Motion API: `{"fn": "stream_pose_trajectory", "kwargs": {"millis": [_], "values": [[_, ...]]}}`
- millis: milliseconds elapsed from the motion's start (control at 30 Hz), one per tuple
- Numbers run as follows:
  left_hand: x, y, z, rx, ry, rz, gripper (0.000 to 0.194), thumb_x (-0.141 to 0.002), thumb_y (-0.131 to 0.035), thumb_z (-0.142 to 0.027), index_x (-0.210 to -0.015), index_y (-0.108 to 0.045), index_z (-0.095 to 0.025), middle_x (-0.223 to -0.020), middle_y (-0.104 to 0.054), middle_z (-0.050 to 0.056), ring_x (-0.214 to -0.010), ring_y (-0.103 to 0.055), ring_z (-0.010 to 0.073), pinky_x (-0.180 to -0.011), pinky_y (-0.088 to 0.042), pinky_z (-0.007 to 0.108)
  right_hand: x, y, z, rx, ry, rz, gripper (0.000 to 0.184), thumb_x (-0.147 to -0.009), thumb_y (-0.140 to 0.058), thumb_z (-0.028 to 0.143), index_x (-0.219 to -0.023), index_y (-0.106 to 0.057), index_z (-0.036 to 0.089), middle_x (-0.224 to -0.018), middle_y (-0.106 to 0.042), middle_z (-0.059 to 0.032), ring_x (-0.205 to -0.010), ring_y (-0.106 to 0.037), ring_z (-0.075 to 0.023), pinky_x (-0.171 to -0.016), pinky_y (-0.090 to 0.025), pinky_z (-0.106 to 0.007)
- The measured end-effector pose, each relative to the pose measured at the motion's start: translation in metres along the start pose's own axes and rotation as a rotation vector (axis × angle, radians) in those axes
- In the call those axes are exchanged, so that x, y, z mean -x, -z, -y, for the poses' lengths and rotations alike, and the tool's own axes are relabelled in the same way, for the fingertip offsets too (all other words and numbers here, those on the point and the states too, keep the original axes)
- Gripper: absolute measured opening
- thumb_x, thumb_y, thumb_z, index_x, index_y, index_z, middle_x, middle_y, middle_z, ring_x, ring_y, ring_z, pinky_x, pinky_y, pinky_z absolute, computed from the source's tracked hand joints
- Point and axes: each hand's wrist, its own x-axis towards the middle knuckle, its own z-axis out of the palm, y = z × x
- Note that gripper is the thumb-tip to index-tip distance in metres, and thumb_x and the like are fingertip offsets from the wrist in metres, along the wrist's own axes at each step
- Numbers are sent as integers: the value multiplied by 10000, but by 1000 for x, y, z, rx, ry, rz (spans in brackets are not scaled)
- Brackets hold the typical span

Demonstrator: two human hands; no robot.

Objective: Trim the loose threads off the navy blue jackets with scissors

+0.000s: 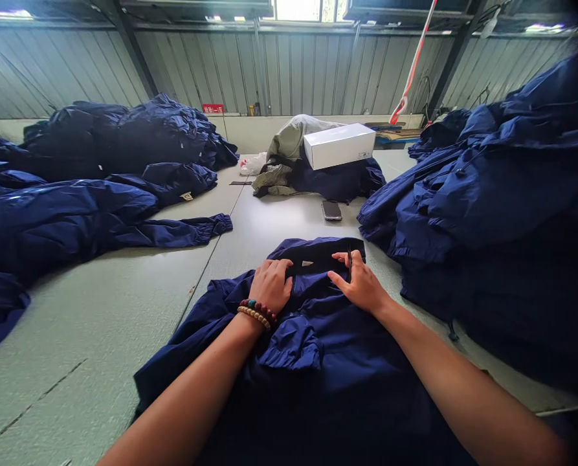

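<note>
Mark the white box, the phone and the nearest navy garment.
white rectangular box (pixel 340 147): head view, middle of its visible faces
dark flat phone (pixel 332 211): head view, middle of its upward face
nearest navy fabric garment (pixel 366 369): head view, smooth body below the collar

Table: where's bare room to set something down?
Biggest bare patch of tabletop: left of the spread garment, nearer than the loose sleeve. Smaller one: between that sleeve and the phone. Crowded: left clothes pile, right clothes pile, around the white box.
</note>
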Motion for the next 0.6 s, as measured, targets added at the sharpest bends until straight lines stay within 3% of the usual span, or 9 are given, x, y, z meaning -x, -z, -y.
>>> {"fn": "stream_pose_trajectory", "kwargs": {"millis": [333,600], "values": [[-1,-2,-1,151,-15,-44,327,-943,-641,-132,-1255,-672,-224,-1188,-785,61,-1189,-683,283,-1128,-506,482,2,-2,3,17,61,37,434,-982,-657,526,-1272,-475,260,-1337,-650,-134,-1253,-665,-311,-1141,-538,-533],[-1,-1,-5,296,16,-87,351,-929,-722,-186,-1268,-646,-236,-1057,-768,18,-1061,-721,230,-1058,-516,431,3,2,9,27,103,9,475,-970,-691,514,-1295,-448,268,-1371,-610,-137,-1273,-629,-322,-1159,-519,-560]]}}
